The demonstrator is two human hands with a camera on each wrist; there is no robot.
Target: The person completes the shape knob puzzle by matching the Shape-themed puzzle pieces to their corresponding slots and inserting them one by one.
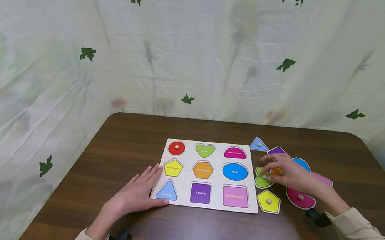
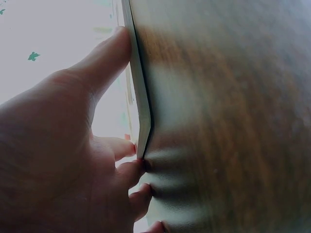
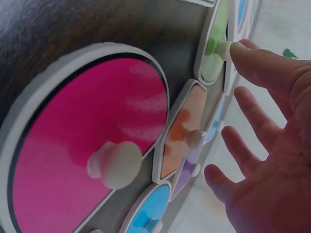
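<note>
A white shape puzzle board [image 1: 183,191] lies on the table, with a red circle piece [image 1: 177,148] in its top-left slot. My left hand [image 1: 138,193] rests at the board's lower-left corner, thumb along the near edge, other fingers spread by the left edge; the left wrist view shows the thumb on the rim. Just right of the board, my right hand [image 1: 288,171] has thumb and index finger at the knob of a green heart piece [image 1: 260,182], pinching it. In the right wrist view the heart [image 3: 214,58] stands beside the thumb tip, the other fingers spread apart.
Loose knobbed pieces lie right of the board: a blue triangle [image 1: 258,144], purple square [image 1: 277,150], blue oval [image 1: 302,164], orange hexagon [image 1: 275,171], pink rectangle [image 1: 322,179], magenta half round [image 1: 300,199] and yellow pentagon [image 1: 269,201]. A leaf-print curtain [image 1: 198,58] hangs behind the table.
</note>
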